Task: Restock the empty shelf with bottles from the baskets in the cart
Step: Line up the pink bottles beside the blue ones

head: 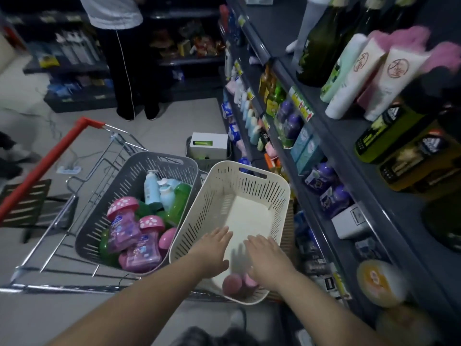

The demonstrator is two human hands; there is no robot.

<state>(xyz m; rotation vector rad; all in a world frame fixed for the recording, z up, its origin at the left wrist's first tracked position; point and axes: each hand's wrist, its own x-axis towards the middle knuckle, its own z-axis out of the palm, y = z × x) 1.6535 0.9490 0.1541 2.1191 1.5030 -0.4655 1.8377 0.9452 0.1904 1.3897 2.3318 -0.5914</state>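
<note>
Dim shop aisle, dark grey metal shelving (349, 136) at right. Two pink round-capped plastic bottles (232, 283) lie at the near end of the cream slotted plastic basket (274, 186). The left hand (214, 248) and right hand (267, 255) are spread above them, apart and empty, probably reaching down. Alongside, the grey slotted basket (119, 196) crowds glossy mushroom-capped bottles (134, 233) inside the wire cart (57, 151).

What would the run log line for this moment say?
phase: reach into cream basket | left hand: open, empty | right hand: open, empty | target: pink items, near end | grey basket: holds bottles
</note>
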